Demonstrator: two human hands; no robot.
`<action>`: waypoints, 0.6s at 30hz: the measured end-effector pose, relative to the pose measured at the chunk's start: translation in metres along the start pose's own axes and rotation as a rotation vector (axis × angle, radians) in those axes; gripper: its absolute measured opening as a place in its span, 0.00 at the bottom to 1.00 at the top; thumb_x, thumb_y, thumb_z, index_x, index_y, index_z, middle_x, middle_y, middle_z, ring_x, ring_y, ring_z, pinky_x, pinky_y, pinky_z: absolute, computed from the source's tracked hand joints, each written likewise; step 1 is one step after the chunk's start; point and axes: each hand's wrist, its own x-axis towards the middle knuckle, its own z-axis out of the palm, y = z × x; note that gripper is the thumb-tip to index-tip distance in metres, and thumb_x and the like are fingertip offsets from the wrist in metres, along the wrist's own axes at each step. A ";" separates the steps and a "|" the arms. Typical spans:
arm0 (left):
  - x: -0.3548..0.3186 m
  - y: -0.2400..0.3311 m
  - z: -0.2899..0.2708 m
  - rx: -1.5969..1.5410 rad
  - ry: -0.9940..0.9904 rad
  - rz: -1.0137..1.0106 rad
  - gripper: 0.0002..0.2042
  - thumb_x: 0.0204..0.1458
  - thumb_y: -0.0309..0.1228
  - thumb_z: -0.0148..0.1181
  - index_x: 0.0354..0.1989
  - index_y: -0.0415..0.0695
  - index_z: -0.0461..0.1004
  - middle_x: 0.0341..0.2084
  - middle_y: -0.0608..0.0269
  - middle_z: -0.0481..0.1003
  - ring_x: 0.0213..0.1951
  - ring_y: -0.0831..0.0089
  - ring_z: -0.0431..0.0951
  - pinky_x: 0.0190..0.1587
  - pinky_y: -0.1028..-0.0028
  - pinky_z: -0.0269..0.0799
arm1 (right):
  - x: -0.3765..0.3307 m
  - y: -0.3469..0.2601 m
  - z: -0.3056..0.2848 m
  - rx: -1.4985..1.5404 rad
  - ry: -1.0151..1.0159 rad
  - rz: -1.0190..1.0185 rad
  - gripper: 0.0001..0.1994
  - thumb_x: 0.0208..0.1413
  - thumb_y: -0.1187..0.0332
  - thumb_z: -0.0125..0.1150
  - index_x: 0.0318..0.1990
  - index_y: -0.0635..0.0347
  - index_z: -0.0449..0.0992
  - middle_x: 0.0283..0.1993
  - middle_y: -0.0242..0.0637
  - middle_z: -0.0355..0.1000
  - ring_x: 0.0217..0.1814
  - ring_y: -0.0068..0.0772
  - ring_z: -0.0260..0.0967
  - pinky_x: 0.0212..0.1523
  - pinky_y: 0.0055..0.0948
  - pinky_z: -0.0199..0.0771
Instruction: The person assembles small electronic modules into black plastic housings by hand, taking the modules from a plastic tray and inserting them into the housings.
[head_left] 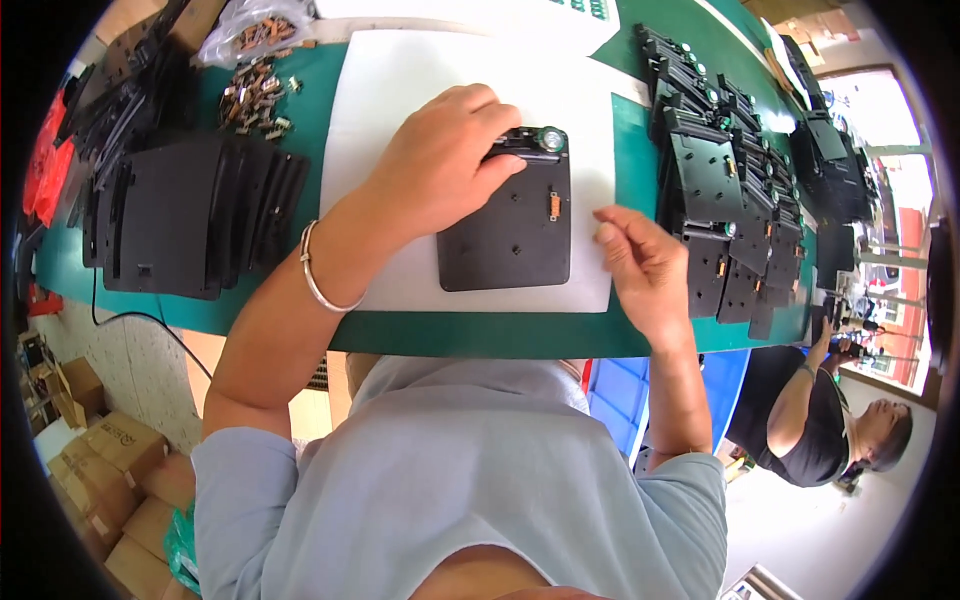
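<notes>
A black rectangular panel (508, 240) lies flat on a white sheet (390, 90) in front of me. Along its far edge runs a black bar-shaped part with a round silver-and-green piece (550, 140) at its right end. My left hand (450, 155) is closed over that bar, thumb on the near side and fingers over the far side. A small copper-coloured component (554, 206) sits on the panel's right half. Just right of the panel, apart from it, my right hand (640, 258) has its thumb and fingers drawn together; anything between them is too small to make out.
Black panels (165, 215) stand stacked at left, below a pile of small metal parts (258, 98) and a plastic bag (258, 30) of copper-coloured pieces. Rows of similar black assemblies (705, 165) cover the right side. A blue crate (615, 395) stands below the table edge; another person (800, 430) is at far right.
</notes>
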 end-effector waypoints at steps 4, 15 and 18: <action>0.005 -0.001 -0.006 -0.094 0.026 -0.024 0.13 0.46 0.25 0.68 0.40 0.37 0.75 0.32 0.55 0.74 0.34 0.61 0.76 0.39 0.67 0.73 | -0.013 -0.005 0.001 0.024 -0.251 0.162 0.11 0.63 0.67 0.60 0.43 0.69 0.78 0.25 0.30 0.67 0.27 0.17 0.59 0.26 0.26 0.63; 0.004 0.005 -0.011 -0.092 0.113 -0.143 0.13 0.44 0.23 0.69 0.39 0.37 0.76 0.32 0.59 0.75 0.32 0.70 0.75 0.37 0.74 0.72 | -0.015 -0.005 0.010 0.700 -0.263 0.292 0.10 0.68 0.67 0.52 0.45 0.63 0.76 0.32 0.30 0.75 0.28 0.15 0.69 0.23 0.19 0.69; 0.003 0.006 -0.010 -0.086 0.127 -0.135 0.13 0.45 0.23 0.69 0.40 0.37 0.76 0.33 0.60 0.75 0.32 0.71 0.74 0.36 0.75 0.71 | -0.011 -0.003 0.007 0.683 -0.240 0.296 0.10 0.68 0.67 0.52 0.45 0.64 0.76 0.31 0.31 0.75 0.27 0.16 0.70 0.24 0.19 0.69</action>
